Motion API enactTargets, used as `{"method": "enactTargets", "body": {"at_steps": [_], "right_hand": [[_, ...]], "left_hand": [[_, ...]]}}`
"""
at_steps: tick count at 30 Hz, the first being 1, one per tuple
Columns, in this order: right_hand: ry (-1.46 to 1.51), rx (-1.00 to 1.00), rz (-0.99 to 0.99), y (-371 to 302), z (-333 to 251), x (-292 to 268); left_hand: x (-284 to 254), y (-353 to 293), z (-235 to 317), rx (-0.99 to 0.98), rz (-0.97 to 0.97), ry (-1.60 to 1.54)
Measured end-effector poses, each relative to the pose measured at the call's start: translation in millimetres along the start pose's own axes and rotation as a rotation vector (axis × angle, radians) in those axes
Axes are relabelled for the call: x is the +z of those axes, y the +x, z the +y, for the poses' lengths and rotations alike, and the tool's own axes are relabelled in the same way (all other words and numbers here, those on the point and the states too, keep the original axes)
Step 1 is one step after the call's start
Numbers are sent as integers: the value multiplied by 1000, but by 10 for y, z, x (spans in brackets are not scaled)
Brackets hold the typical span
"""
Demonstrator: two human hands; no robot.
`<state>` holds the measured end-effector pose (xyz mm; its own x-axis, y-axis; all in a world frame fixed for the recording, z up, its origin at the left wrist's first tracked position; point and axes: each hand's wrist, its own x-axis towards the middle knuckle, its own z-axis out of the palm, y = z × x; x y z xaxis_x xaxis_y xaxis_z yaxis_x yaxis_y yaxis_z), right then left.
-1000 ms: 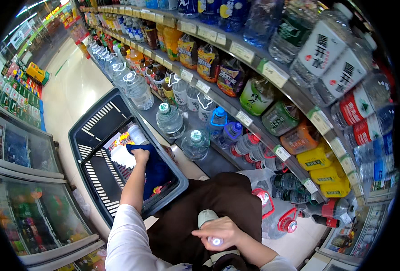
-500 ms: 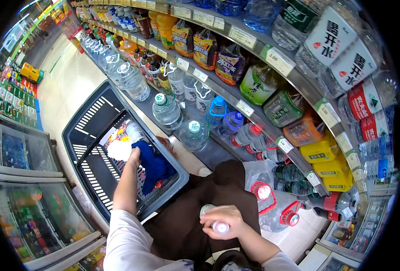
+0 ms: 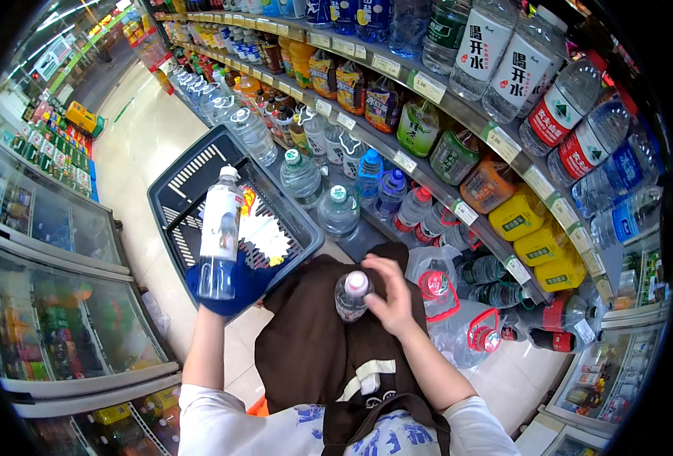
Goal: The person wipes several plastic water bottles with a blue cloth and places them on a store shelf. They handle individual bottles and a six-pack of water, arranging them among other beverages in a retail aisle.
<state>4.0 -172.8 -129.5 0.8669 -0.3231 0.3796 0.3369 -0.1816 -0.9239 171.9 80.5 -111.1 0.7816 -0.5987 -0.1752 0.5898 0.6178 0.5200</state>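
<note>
Over the near end of the dark grey shopping basket (image 3: 156, 205), my left hand (image 3: 216, 307) holds a clear bottle (image 3: 221, 228) with a white label and white cap. A dark blue cloth (image 3: 247, 287) is bunched around that hand and hides most of its fingers. On the brown apron (image 3: 298, 319) over my lap, a smaller bottle (image 3: 350, 304) with a pinkish-white cap stands upright. My right hand (image 3: 394, 300) is beside it with fingers apart; whether the thumb touches the bottle I cannot tell. Bright white paper (image 3: 264, 237) and a red-orange packet (image 3: 248, 199) lie in the basket.
Shelves (image 3: 329, 114) of bottled drinks curve along the right. Large water jugs (image 3: 339, 211) line the bottom shelf, and red-handled jugs (image 3: 458, 327) stand on the floor at my right. Glass-fronted coolers (image 3: 71, 304) run along the left. Beyond the basket stretches a tiled aisle (image 3: 124, 144).
My left hand has come up from inside the basket with the blue cloth and now holds a labelled bottle. My right hand has loosened from the small bottle, its fingers spread beside it.
</note>
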Motion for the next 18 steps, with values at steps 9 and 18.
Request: {"method": "enactTargets", "body": {"at_steps": [9, 18], "right_hand": [[788, 83, 105, 305, -696, 109], [988, 62, 235, 41, -977, -610]], "left_hand": [[949, -876, -844, 101, -7, 478], [1309, -971, -1747, 134, -701, 1738]]}}
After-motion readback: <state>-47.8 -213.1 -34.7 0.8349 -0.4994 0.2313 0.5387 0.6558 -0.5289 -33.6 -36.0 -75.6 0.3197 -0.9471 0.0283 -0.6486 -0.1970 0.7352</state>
